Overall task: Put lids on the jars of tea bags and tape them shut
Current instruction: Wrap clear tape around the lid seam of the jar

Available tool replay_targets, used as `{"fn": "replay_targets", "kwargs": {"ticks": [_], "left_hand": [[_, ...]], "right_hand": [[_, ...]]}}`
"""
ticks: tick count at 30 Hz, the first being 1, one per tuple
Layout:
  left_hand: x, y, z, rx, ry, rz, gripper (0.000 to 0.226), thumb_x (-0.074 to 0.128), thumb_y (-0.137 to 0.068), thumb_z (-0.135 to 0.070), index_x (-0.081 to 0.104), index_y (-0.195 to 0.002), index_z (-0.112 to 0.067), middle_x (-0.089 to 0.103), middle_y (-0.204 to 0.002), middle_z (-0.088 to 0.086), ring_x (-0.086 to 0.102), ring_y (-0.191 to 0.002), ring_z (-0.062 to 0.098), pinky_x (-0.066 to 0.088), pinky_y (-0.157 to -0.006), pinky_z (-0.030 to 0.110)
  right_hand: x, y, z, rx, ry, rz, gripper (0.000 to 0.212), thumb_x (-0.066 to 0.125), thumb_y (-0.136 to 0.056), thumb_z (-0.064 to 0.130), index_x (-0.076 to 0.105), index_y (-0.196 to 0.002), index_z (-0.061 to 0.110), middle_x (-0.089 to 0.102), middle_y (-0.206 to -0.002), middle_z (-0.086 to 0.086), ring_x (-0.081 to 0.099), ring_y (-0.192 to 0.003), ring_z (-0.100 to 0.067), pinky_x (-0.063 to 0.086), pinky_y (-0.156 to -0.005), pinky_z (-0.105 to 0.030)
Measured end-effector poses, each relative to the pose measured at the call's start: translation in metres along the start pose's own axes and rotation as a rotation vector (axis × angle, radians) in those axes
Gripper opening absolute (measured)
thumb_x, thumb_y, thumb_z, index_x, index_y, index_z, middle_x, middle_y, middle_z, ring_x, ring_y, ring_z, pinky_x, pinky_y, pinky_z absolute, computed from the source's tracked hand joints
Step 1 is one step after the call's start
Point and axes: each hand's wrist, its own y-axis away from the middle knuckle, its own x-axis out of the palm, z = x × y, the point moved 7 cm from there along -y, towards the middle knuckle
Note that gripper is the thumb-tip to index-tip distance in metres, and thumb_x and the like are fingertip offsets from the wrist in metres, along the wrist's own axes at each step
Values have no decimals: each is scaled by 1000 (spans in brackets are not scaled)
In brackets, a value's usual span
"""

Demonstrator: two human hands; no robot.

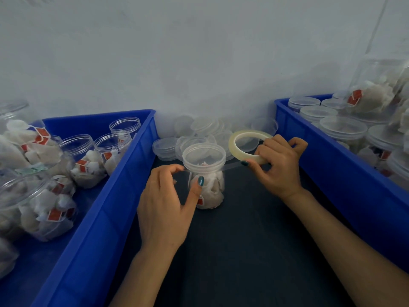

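Jar (204, 182) of tea bags, clear plastic with its lid (203, 155) on, stands upright in the middle of a dark tabletop (243, 240), between two blue bins. The left bin (124, 173) holds open jars (77, 156) of tea bags; the right bin (332, 162) holds lidded jars (342, 127). The left hand (166, 202) holds the jar, thumb on its near wall, fingers curled by the lid's left edge. The right hand (278, 167) grips a tape roll (232, 142) just right of the jar. Loose lids (203, 127) lie heaped by the far wall. A tape strip (232, 166) runs from the roll to the lid's rim.
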Motion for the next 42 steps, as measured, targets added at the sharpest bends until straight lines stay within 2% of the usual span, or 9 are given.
{"fn": "replay_targets", "kwargs": {"ticks": [3,7,13,19,24,27,32,36,42], "left_hand": [[10,-4,8,-91,92,69,79,44,-82,-78,41,-140,-25,51,-135,-11,55,-110,3,45,-77,28],[39,-18,10,-175,589,324,103,62,-69,-82,27,-153,-34,43,-148,-27,43,-135,-4,40,-108,25],[58,-32,26,-226,863,329,78,77,-65,-53,52,-136,-30,63,-129,-22,58,-121,-2,50,-103,24],[63,-36,37,-264,958,372,59,73,-76,-39,56,-131,-31,65,-128,-24,59,-121,-3,46,-105,21],[61,-32,28,-277,1073,475,87,82,-69,-59,53,-142,-21,61,-140,-7,55,-132,11,43,-110,36],[58,-30,26,-293,1133,526,69,67,-84,-56,52,-144,-25,60,-142,-6,54,-134,14,41,-107,34],[54,-39,17,-310,1061,396,71,66,-76,-71,51,-139,-41,57,-141,-18,54,-129,2,45,-107,31],[57,-34,9,-264,975,317,67,54,-82,-74,51,-140,-41,58,-131,-34,51,-123,-14,44,-97,10],[65,-24,17,-386,896,243,32,26,-93,-65,45,-118,-59,53,-98,-58,44,-98,-37,34,-78,-9]], "right_hand": [[2,0,1,-9,6,9,46,60,-93,52,61,-66,15,59,-74,5,55,-77,-20,26,-75,-46],[3,1,0,-7,7,8,45,61,-92,52,60,-66,16,58,-74,6,54,-77,-19,26,-74,-45],[3,1,0,4,-4,11,44,60,-92,52,61,-67,16,57,-74,8,52,-77,-17,24,-75,-44],[4,2,-1,15,-9,21,45,59,-92,52,60,-66,16,56,-73,8,52,-76,-17,24,-75,-44],[4,2,-1,19,-14,22,43,59,-92,51,60,-67,16,56,-73,8,52,-77,-17,21,-76,-40],[5,2,-2,25,-15,30,42,60,-92,51,60,-67,16,56,-74,8,52,-77,-17,23,-76,-42],[6,3,-2,25,-30,36,38,64,-90,48,61,-68,17,56,-76,9,52,-79,-17,22,-76,-41],[6,3,-2,25,-34,38,41,61,-93,49,60,-68,17,53,-75,11,51,-78,-17,20,-77,-40],[5,4,1,12,-48,32,53,48,-99,58,59,-68,17,53,-75,11,51,-77,-16,19,-78,-39]]}}
